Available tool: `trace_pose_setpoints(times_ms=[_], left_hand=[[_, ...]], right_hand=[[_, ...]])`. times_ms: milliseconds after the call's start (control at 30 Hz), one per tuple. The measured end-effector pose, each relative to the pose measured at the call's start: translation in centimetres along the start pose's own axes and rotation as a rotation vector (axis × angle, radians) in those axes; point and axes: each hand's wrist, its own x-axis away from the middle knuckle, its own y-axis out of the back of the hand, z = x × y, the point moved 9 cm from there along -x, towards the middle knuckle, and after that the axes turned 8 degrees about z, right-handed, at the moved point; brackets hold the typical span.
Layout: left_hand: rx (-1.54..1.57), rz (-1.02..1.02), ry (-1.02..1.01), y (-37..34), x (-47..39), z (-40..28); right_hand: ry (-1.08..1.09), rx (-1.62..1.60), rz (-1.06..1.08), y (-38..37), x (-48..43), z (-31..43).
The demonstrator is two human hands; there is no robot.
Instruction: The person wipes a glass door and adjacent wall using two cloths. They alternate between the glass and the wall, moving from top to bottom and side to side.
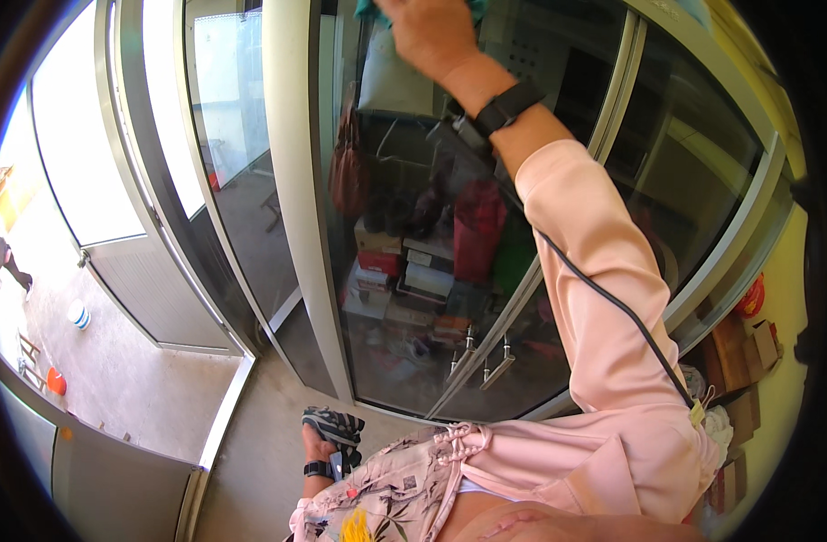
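My right hand [430, 30], with a black band at the wrist, is raised at the top edge against the glass door [413, 156]. A teal cloth [478, 8] shows on both sides of it; the fingertips are partly cut off by the frame. A black cable [610, 298] runs along the pink sleeve. Low at the left of my body is my left hand [316, 444], small and partly hidden, also with a black wrist band. Dark and grey striped items [333, 423], perhaps sandals, lie just beyond it; whether it touches them cannot be told.
Metal door handles [498, 366] stick out low on the glass. Shoe boxes [427, 281] and a hanging brown bag [349, 176] show through it. At left, a framed doorway has a metal threshold [229, 406]; beyond are a bucket [79, 315] and a person [8, 261]. Cardboard boxes [765, 352] stand at right.
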Motion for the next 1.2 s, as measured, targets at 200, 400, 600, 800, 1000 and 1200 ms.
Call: trace_pose_setpoints(times_ms=[200,400,600,800,1000,1200], left_hand=[[-0.017,0.004,0.045,-0.7,0.1,0.7],[0.016,-0.016,-0.061,0.6,2.6,-1.8],[0.068,-0.071,-0.156,2.6,4.7,-3.7],[0.068,-0.057,-0.155,2.9,4.6,-3.0],[0.101,-0.101,-0.143,3.3,5.4,-2.0],[0.150,-0.119,-0.166,5.0,5.4,-1.9]], right_hand=[[0.238,-0.218,0.326,-2.9,13.4,11.6],[0.360,-0.347,0.474,-0.3,25.3,15.8],[0.281,-0.153,0.372,1.8,19.3,7.5],[0.051,0.126,-0.017,4.6,5.4,-3.7],[-0.025,0.099,-0.056,1.8,-2.8,-4.3],[-0.049,-0.030,-0.005,-5.2,-0.6,3.4]])
